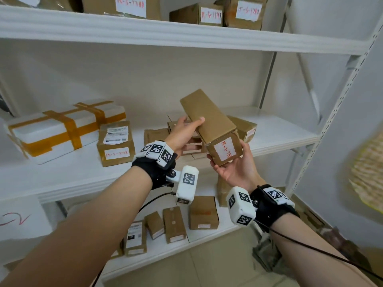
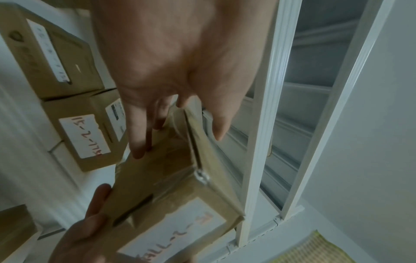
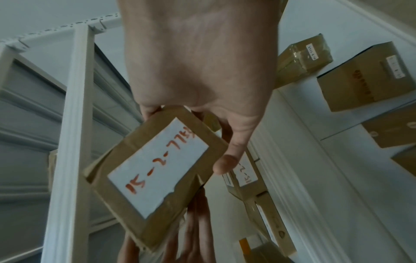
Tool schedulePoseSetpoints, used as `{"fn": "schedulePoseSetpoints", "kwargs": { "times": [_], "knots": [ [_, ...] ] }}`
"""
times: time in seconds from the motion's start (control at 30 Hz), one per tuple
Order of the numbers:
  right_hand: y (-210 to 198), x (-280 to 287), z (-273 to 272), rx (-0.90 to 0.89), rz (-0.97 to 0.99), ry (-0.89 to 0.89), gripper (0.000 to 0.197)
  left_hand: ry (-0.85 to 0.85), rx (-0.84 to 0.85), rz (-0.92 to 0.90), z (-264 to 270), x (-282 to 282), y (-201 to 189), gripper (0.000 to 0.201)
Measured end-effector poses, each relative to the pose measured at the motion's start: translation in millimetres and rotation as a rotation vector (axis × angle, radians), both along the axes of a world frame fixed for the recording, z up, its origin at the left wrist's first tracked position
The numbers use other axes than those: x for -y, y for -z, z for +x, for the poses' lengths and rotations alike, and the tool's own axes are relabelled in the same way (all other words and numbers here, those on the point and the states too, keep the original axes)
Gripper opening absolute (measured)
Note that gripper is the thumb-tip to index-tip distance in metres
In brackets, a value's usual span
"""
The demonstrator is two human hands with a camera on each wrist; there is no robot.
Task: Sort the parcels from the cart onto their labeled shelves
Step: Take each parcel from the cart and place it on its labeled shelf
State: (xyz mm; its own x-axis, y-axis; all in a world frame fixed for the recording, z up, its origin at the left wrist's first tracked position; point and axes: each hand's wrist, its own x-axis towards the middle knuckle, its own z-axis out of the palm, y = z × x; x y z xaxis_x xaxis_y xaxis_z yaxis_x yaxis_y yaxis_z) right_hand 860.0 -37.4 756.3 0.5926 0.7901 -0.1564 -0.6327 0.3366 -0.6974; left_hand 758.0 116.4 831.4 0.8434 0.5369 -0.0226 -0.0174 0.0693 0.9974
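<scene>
Between my hands (image 1: 184,135) (image 1: 234,168), both gripping it, the long cardboard parcel (image 1: 209,119) tilts; my right-wrist view reads its label (image 3: 157,167), with open shelf (image 1: 279,129) rightward.

Long brown cardboard parcel (image 1: 209,121), sealed, tilted with far end raised, held in the air in front of middle shelf (image 1: 279,129). Near end face bearing white label (image 1: 224,151) with red handwriting. Other brown parcels lying on middle shelf beneath and behind
</scene>
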Motion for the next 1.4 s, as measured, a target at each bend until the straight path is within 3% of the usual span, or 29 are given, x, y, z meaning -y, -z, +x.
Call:
{"fn": "schedulePoseSetpoints", "kwargs": {
  "times": [0.13, 0.27, 0.77, 1.03, 1.3, 1.4],
  "knots": [
    [-0.8, -4.9, 39.7, -0.018, -0.046, 0.049, 0.066, -0.026, -0.037, 0.094, 35.0, -7.6, -6.2, 0.076],
    [2.5, -8.9, 77.2, -0.028, -0.107, 0.052, 0.076, -0.049, -0.091, 0.143, 68.2, -14.1, -5.9, 0.058],
    [21.4, -22.4, 169.2, -0.069, -0.267, 0.018, 0.066, -0.156, -0.242, 0.227, 157.0, -20.4, 23.1, 0.049],
    [15.6, -39.2, 186.0, 0.024, -0.298, 0.027, 0.045, -0.124, -0.301, 0.329, 168.9, -19.5, 22.8, 0.050],
    [6.1, -58.9, 190.2, 0.157, -0.393, 0.011, 0.036, -0.248, -0.336, 0.387, 151.0, -47.7, 19.8, 0.038],
    [4.6, -65.6, 188.7, 0.216, -0.437, 0.003, 0.030, -0.277, -0.353, 0.379, 139.8, -57.4, 17.6, 0.042]
  ]
}}
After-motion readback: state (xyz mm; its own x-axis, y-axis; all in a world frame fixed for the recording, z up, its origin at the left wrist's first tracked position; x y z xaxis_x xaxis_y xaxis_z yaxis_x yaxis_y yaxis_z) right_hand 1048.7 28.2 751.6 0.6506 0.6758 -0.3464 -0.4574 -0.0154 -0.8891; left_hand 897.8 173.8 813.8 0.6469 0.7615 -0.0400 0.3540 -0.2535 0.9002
